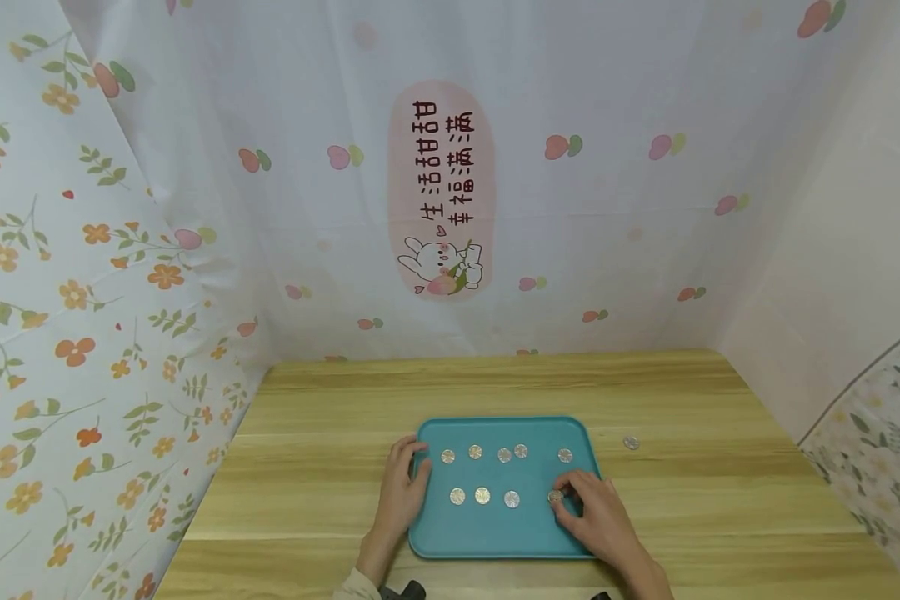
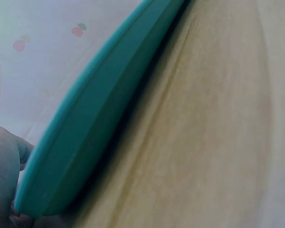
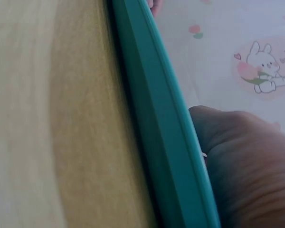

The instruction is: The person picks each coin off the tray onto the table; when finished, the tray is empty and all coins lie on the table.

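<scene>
A teal tray point(image 1: 495, 535) lies on the wooden table, with several round coins spread over it in two loose rows. Some look gold, like the coin point(image 1: 482, 496) in the near row; others look silver, like the coin point(image 1: 512, 499) beside it. At the tray's left side my left hand point(image 1: 401, 490) holds the rim, its thumb reaching over the edge. My right hand point(image 1: 598, 512) comes over the right edge and pinches a coin point(image 1: 555, 497) between thumb and fingers, low over the tray. Both wrist views show mostly the tray's outer wall point(image 2: 92, 118), hiding the coins.
One silver coin point(image 1: 631, 442) lies on the table point(image 1: 690, 492) to the right of the tray. A printed curtain point(image 1: 607, 250) hangs behind the table, and a floral cloth point(image 1: 97, 333) hangs on the left. Dark device parts point(image 1: 412, 590) show by the wrists.
</scene>
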Tool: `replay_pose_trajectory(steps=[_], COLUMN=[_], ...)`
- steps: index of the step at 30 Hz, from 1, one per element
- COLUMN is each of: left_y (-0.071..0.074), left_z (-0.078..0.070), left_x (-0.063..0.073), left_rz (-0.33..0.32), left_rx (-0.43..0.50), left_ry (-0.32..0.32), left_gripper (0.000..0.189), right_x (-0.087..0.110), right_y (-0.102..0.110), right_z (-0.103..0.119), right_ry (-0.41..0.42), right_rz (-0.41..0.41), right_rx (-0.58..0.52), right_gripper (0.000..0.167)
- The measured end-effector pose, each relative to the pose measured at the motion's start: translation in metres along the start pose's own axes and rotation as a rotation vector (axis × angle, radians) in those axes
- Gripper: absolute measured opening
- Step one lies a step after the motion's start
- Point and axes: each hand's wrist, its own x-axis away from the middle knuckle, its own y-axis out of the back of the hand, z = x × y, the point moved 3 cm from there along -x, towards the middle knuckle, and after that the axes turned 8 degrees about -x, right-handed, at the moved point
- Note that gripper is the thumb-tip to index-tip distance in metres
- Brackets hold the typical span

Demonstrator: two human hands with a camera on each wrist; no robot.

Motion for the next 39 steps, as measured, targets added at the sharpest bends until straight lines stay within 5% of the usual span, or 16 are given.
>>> replay_pose_trajectory(steps=[10,23,35,39], left_y=[0.000,0.002,0.001,0.001], left_z=[0.001,0.004,0.003,0.001], left_x=[0.004,0.007,0.003,0.000], left_rz=[0.033,0.012,0.036,0.039], left_rx=[0.018,-0.001,-0.004,0.001], left_ry=[0.041,0.028,0.044,0.027], left_gripper=[0.024,0.024,0.031,0.032], right_x=[0.004,0.005,0.001,0.000], right_y=[0.000,-0.004,0.006,0.014], right_z=[0.001,0.001,-0.007,-0.018], right_ry=[0.072,-0.028,-0.089,-0.204], right_rz=[-0.005,-0.003,-0.225,-0.321], right_rx=[0.003,-0.054,-0.266,-0.326], right_gripper=[0.024,0.022,0.028,0.028])
